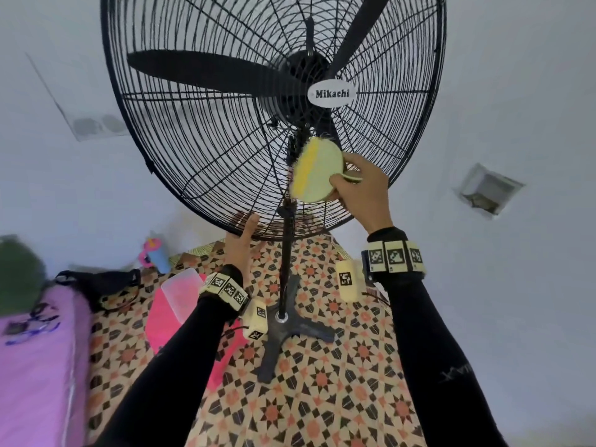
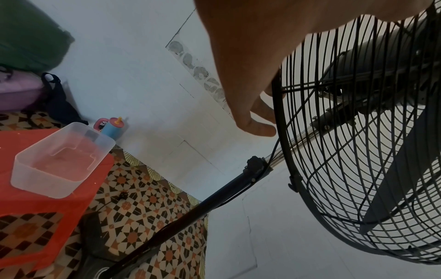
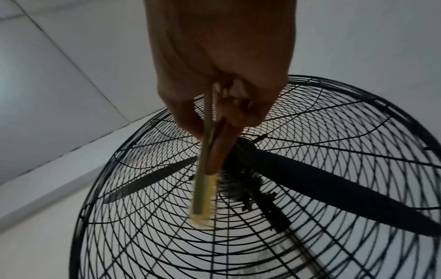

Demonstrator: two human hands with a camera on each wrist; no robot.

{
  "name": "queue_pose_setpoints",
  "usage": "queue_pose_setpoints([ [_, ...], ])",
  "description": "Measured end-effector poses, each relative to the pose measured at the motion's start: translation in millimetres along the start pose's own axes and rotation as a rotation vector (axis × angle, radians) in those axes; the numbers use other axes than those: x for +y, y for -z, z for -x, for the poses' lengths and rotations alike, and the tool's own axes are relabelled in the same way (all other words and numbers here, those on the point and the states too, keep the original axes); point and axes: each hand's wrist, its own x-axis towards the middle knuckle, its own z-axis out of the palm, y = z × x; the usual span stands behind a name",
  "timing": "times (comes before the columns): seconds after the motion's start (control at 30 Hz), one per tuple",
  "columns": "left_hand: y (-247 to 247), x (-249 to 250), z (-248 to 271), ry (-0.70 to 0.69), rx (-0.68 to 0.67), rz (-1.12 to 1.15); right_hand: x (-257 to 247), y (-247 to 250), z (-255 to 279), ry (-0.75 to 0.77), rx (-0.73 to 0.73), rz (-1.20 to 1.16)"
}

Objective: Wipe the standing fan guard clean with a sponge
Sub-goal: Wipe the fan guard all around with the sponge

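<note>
The black wire fan guard (image 1: 206, 133) fills the upper head view, with three dark blades behind it and a white "Mikachi" badge (image 1: 332, 93) at its hub. My right hand (image 1: 358, 185) grips a round green and yellow sponge (image 1: 317, 171) and presses it flat against the guard just below the hub. In the right wrist view the sponge (image 3: 203, 188) is seen edge-on against the wires, under my right hand (image 3: 214, 113). My left hand (image 1: 245, 227) holds the guard's bottom rim (image 2: 278, 105), thumb in front and fingers (image 2: 260, 120) hooked at the rim.
The fan's pole (image 1: 287, 253) drops to a black cross base (image 1: 290, 327) on patterned floor. A clear plastic tub (image 1: 180, 288) sits on a red stool (image 2: 47, 217) to the left. A blue bottle (image 1: 158, 253), a black bag (image 1: 96, 282) and a purple bed (image 1: 32, 350) lie further left.
</note>
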Motion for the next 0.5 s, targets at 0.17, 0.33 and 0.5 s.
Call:
queue_pose_setpoints([
  [0.17, -3, 5, 0, 0.027, 0.014, -0.018, 10, 5, 0, -0.051, 0.084, 0.014],
  [0.33, -2, 1, 0, 0.022, 0.007, -0.065, 0, 7, -5, 0.072, 0.028, 0.068],
  [0.5, 1, 2, -2, 0.024, -0.007, -0.05, -5, -1, -10, 0.083, 0.01, 0.1],
])
